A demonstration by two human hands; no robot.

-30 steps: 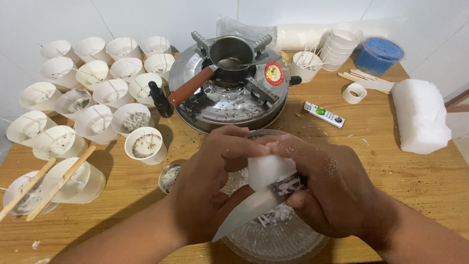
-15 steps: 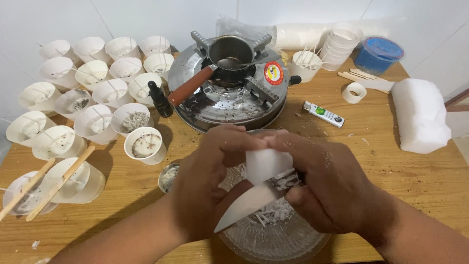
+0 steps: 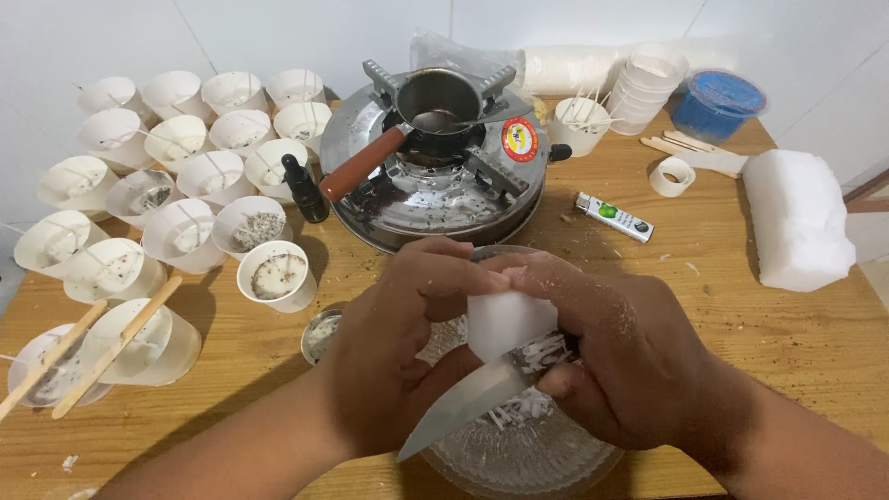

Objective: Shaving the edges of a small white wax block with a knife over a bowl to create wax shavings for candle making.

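Observation:
My left hand holds a small white wax block over a clear glass bowl. My right hand grips a knife whose blade lies against the lower edge of the block and points down-left. White shavings cling to the blade and lie in the bowl under the hands. Both hands are closed and press together at the block.
A steel gas stove carries a small pot with a red-brown handle. Many white paper cups crowd the left side, some with wooden sticks. A dropper bottle, lighter, large wax block, blue tub and stacked cups also stand on the wooden table.
The knife blade has slid slightly along the wax block, and a few more shavings sit on it. Both hands stay in the same place over the bowl.

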